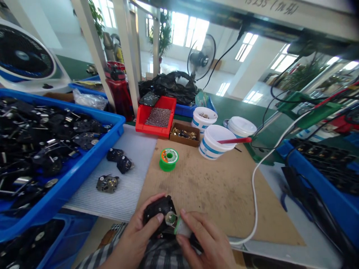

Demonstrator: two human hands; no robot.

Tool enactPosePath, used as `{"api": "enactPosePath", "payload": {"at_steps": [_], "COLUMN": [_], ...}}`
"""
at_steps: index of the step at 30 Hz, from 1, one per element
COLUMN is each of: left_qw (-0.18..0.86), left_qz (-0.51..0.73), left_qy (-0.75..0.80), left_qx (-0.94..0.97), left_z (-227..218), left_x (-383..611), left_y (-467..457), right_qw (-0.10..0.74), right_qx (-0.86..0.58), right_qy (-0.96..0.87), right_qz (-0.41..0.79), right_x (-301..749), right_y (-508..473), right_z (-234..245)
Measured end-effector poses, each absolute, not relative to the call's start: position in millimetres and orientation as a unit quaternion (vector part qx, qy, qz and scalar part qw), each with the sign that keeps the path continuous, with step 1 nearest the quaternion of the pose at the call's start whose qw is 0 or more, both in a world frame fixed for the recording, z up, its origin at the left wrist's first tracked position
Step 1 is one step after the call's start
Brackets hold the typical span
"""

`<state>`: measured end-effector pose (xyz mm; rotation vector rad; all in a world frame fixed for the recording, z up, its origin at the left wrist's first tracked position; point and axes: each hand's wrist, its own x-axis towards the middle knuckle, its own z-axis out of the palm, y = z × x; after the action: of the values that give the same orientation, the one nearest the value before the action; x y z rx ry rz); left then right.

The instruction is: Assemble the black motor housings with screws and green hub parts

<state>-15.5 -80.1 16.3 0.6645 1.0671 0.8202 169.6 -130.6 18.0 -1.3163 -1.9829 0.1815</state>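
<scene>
My left hand (143,228) is closed around a black plastic housing (157,211), its thumb lying on the near face. A small round metallic disc (170,218) shows at the housing's right side. Between the thumb and fingers of my right hand (203,239) is a whitish cylinder with a green rim (182,226), held close against that disc. Thin strands seem to run between the cylinder and the disc; their exact contact is too small to tell. Both hands are low over the near edge of the brown board (221,194). Beyond them stands a green spool (168,160).
Black assemblies fill a blue crate (120,125) at left; several lie on the ribbed mat (131,194). Behind the board are a red bin (153,130), a cardboard box (185,141) and white tubs (210,151). A white cable (254,186) crosses the right side, near another blue crate (316,179).
</scene>
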Motion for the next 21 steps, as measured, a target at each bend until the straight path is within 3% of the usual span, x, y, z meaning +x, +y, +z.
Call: {"api": "enactPosePath", "payload": {"at_steps": [21], "left_qw": [0.741], "left_qz": [0.332], "left_qy": [0.519], "left_qx": [0.268], "left_z": [19.2], "left_x": [-13.7], "left_y": [-82.2], "right_qw": [0.318], "right_qx": [-0.518], "right_qy": [-0.785], "right_qz": [0.12], "right_x": [171.7], "right_y": [-131.0], "right_z": [17.6]}}
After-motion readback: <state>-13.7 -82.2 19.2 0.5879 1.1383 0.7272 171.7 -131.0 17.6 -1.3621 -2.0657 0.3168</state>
